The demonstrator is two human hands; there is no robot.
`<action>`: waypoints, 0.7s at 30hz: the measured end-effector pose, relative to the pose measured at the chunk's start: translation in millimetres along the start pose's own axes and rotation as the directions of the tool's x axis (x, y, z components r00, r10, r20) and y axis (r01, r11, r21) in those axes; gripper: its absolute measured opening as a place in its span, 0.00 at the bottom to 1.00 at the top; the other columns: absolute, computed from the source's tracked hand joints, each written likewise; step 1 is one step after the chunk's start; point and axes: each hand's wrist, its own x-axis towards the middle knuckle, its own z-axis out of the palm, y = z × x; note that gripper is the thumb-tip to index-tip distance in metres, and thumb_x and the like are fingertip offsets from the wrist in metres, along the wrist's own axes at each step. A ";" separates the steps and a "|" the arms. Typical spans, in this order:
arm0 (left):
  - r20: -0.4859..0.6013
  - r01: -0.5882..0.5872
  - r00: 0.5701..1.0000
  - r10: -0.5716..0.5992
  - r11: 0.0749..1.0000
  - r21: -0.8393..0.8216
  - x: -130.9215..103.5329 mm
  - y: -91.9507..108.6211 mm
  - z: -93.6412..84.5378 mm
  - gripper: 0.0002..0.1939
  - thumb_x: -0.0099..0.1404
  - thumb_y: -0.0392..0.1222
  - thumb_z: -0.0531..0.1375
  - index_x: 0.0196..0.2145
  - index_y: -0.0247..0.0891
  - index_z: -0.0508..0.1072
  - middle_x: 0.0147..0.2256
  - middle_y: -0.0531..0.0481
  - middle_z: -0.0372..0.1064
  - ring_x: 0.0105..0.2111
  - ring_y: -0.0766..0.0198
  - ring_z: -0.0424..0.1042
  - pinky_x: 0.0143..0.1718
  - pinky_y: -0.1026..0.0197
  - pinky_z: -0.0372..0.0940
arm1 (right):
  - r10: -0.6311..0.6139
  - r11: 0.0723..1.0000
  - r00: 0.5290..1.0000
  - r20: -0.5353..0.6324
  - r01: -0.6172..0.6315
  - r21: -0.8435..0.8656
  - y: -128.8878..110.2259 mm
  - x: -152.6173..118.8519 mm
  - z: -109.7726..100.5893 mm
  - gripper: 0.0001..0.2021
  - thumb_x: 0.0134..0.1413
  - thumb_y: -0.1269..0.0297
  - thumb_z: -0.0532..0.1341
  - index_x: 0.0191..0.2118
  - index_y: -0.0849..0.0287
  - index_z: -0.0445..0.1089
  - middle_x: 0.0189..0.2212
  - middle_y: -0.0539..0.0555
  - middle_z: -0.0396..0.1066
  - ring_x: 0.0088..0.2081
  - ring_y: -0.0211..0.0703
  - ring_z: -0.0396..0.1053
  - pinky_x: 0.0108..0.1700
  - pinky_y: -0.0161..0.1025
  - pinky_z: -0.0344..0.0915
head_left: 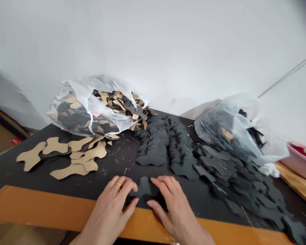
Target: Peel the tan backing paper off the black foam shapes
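Note:
Near the table's front edge, a dark, curvy-edged flat piece point(144, 189) lies between my two hands. My left hand point(116, 199), with a ring on one finger, touches its left side, thumb and fingers curled round the edge. On the other side my right hand point(169, 200) has its fingertips and thumb at the right edge. Just beyond are two overlapping rows of black pieces, a left row point(152, 144) and a right row point(182, 149). Whether the piece is one layer or more is hard to tell.
Tan pieces point(85, 156) lie at the left, before a plastic bag point(76, 117) of tan and black pieces. A black heap point(247, 187) spreads at the right below another bag point(219, 122). A pink basin point(302, 160) stands far right. Orange tape point(48, 207) covers the front edge.

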 end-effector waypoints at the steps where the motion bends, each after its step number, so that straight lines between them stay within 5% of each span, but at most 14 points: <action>1: -0.003 0.014 1.000 -0.014 1.000 -0.019 0.2 0.4 -0.2 0.08 0.64 0.31 0.55 0.38 0.43 0.65 0.39 0.48 0.68 0.39 0.52 0.67 0.40 0.50 0.66 | 0.026 0.999 1.000 -0.015 -0.026 0.022 -2.1 1.0 3.9 0.21 0.60 0.66 0.62 0.57 0.58 0.64 0.48 0.63 0.67 0.49 0.57 0.66 0.50 0.57 0.69; 5: 0.039 0.058 0.998 -0.053 0.985 -0.160 -0.3 4.6 -7.2 0.10 0.63 0.30 0.55 0.39 0.44 0.66 0.40 0.49 0.69 0.41 0.56 0.69 0.43 0.55 0.67 | 0.157 0.952 0.987 -0.031 -0.143 0.270 -3.4 1.3 14.4 0.20 0.54 0.74 0.63 0.52 0.52 0.66 0.40 0.54 0.66 0.42 0.48 0.68 0.45 0.44 0.70; 9: 0.148 0.129 0.986 -0.082 0.928 -0.349 -2.7 10.2 -18.3 0.08 0.65 0.31 0.56 0.37 0.44 0.68 0.35 0.54 0.69 0.35 0.64 0.70 0.39 0.64 0.67 | 0.117 0.868 0.992 -0.049 -0.079 0.490 -8.0 -0.4 11.8 0.14 0.55 0.73 0.62 0.47 0.51 0.69 0.34 0.50 0.65 0.36 0.42 0.68 0.38 0.34 0.68; 12: 0.174 0.088 0.985 -0.013 0.898 -0.431 -4.5 11.1 -25.5 0.08 0.69 0.31 0.55 0.38 0.44 0.70 0.38 0.53 0.70 0.38 0.65 0.71 0.42 0.65 0.66 | 0.082 0.864 0.993 -0.087 -0.028 0.502 -6.7 -4.0 -2.9 0.11 0.59 0.69 0.61 0.46 0.49 0.71 0.34 0.50 0.68 0.36 0.41 0.71 0.35 0.32 0.68; 15: 0.082 -0.034 0.994 0.070 0.927 -0.375 -2.3 0.8 -36.2 0.13 0.73 0.31 0.49 0.40 0.43 0.70 0.41 0.51 0.70 0.41 0.66 0.71 0.45 0.65 0.65 | 0.136 0.940 0.968 -0.209 -0.059 0.337 19.0 -12.2 -36.7 0.10 0.61 0.63 0.61 0.48 0.47 0.72 0.39 0.51 0.73 0.38 0.43 0.73 0.38 0.34 0.70; 18: -0.076 -0.150 0.987 0.142 0.982 -0.110 7.4 -24.6 -54.2 0.13 0.73 0.31 0.48 0.38 0.41 0.71 0.44 0.47 0.71 0.45 0.61 0.70 0.47 0.60 0.64 | 0.244 0.965 0.874 -0.420 -0.260 0.018 64.5 -19.4 -80.4 0.15 0.61 0.52 0.60 0.50 0.49 0.72 0.43 0.56 0.74 0.41 0.52 0.74 0.41 0.44 0.71; 21: -0.057 -0.194 0.976 0.209 0.960 0.200 24.0 -56.4 -71.4 0.11 0.72 0.33 0.50 0.43 0.40 0.72 0.49 0.43 0.70 0.53 0.52 0.65 0.54 0.49 0.61 | 0.077 0.882 0.800 -0.595 -0.333 -0.333 93.4 -14.5 -103.5 0.21 0.60 0.45 0.57 0.48 0.55 0.73 0.45 0.65 0.71 0.48 0.64 0.69 0.53 0.60 0.63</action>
